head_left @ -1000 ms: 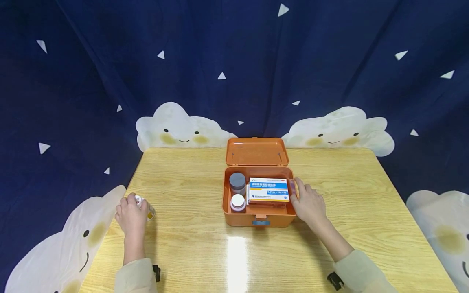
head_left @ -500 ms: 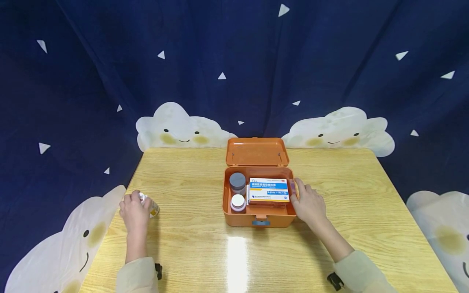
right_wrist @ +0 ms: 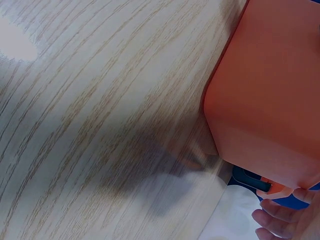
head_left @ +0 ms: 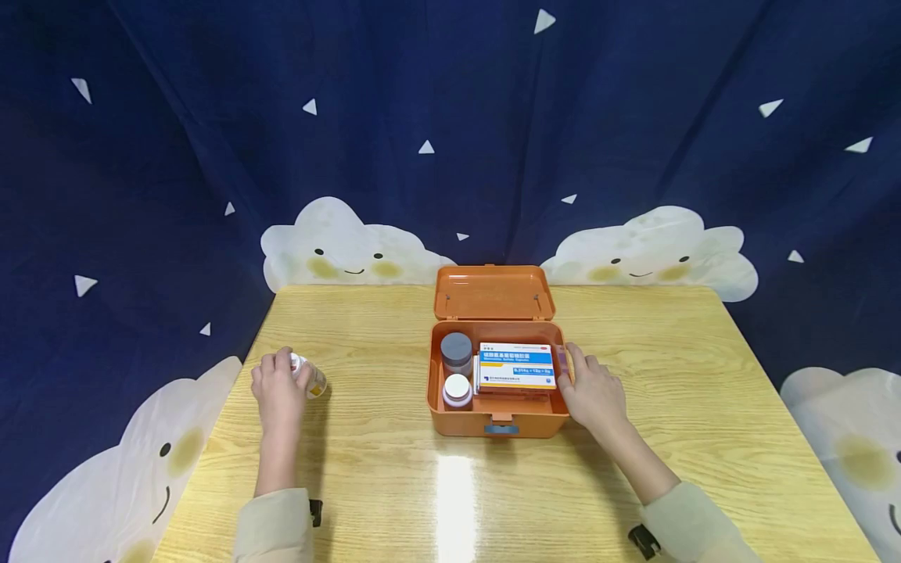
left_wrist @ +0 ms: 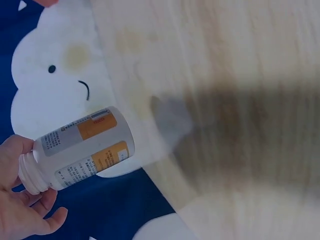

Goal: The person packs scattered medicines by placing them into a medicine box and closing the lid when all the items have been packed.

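Tilted above the table's left side, a white pill bottle (left_wrist: 85, 150) with an orange-and-grey label is gripped at its cap end by my left hand (head_left: 278, 385). It also shows beside the fingers in the head view. My right hand (head_left: 597, 391) rests at the right rim of an orange medicine box (head_left: 535, 424). Its thumb lies at the rim, and the fingers look loose in the right wrist view. Inside the box are a grey-lidded jar (head_left: 456, 352), a white-capped bottle (head_left: 457, 389) and a blue-and-white medicine carton (head_left: 517, 366).
The box lid (head_left: 494, 291) stands raised at the back, with a blue latch (head_left: 501, 428) on the box front. A wooden table (head_left: 366, 469) lies under everything. Behind it hangs a dark blue cloth (head_left: 394, 102) with clouds and triangles.
My left hand has moved to the right and farther from me, carrying the pill bottle with it. The right hand and the medicine box have stayed in place.
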The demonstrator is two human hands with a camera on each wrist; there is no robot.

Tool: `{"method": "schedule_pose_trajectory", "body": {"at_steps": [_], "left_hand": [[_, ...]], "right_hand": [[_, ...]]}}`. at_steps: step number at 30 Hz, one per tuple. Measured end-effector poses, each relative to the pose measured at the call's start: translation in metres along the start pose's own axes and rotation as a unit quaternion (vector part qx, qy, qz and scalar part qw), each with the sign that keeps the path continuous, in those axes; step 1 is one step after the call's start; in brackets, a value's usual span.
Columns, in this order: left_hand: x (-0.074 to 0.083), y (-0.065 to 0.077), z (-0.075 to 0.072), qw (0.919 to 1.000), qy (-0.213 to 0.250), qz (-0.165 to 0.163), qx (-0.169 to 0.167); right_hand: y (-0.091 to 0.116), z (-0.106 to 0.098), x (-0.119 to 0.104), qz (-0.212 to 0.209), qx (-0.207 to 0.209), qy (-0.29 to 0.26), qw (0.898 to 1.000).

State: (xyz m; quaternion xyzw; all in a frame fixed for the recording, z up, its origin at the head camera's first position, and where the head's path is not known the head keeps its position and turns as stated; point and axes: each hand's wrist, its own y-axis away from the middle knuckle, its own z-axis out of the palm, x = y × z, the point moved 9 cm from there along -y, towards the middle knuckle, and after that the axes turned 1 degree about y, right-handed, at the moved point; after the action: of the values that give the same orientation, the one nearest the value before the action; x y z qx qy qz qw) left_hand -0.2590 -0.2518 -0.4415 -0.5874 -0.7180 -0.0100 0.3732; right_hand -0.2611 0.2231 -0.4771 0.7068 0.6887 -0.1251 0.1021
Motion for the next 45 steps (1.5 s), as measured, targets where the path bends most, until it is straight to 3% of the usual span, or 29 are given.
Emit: {"method": "schedule_pose_trajectory", "body": {"at_steps": [7, 21, 31, 39, 45], "left_hand": [[0.026, -0.004, 0.001, 0.9991, 0.016, 0.037, 0.01], [0.07, -0.01, 0.0, 0.9957, 0.048, 0.079, 0.009], [0.097, -0.011, 0.004, 0.9923, 0.064, 0.106, 0.004], [0.121, -0.009, 0.01, 0.9885, 0.08, 0.125, -0.027], [0.138, -0.006, 0.012, 0.9836, 0.095, 0.152, -0.02]], "right_hand": [[0.001, 0.0, 0.0, 0.0, -0.001, 0.002, 1.0], [0.001, 0.001, 0.0, 0.002, -0.002, -0.002, 1.0], [0.001, 0.001, 0.0, -0.001, 0.002, -0.004, 1.0], [0.0, 0.002, 0.001, 0.003, 0.005, -0.003, 1.0], [0.0, 0.002, 0.001, 0.0, -0.001, -0.004, 1.0]]}}
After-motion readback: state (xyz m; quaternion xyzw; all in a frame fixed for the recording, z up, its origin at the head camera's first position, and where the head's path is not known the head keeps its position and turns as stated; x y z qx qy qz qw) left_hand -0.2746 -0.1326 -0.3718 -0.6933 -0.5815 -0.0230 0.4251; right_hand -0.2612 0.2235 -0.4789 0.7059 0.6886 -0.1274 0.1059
